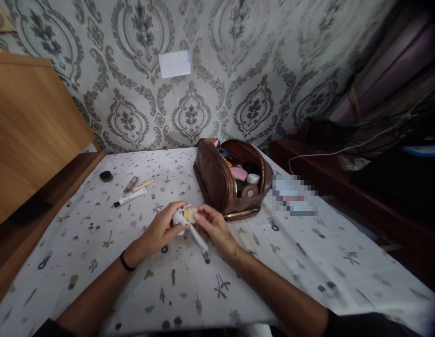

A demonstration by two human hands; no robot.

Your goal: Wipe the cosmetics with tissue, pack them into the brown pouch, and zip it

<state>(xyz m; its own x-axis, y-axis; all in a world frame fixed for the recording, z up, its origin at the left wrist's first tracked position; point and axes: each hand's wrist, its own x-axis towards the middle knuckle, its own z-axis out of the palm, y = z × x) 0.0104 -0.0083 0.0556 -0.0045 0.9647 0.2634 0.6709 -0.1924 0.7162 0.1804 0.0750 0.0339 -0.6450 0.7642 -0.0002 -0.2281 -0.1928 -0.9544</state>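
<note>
Gripping: L hand [160, 229] is closing round the cloth [179, 218] w/ the jar [188, 215] nested in it; R hand [219, 231] is pinching the jar's pale end w/ fingertips.
Jar: is sitting btwn both hands, low over the table [133, 290]; whether it's touching, can't tell.
Cloth: is wrapping the L side of the jar, loose tail hanging below the grip.
Handling, jar: L is best steadying it thru the cloth, R turning it a bit at a time; light pressure is probably enough, as hard squeezing could be making it slip.
Handling, cloth: tail would be better tucked in L palm, as it's dangling nr R fingers & may be snagging.
Bag [212, 180]: is standing open just beyond & R of the grip.
Small stuff: pot [106, 176], gloss [131, 184], pencil [144, 185] & pen [130, 197] are lying beyond & L of the grip, pot farthest out.
Qty: jar 1, cloth 1, bag 1, pot 1, gloss 1, pencil 1, pen 1.
Qty in bag: pink item [239, 173] 1, white-lidded tub [253, 179] 1; others are overlapping, no sure count.
</note>
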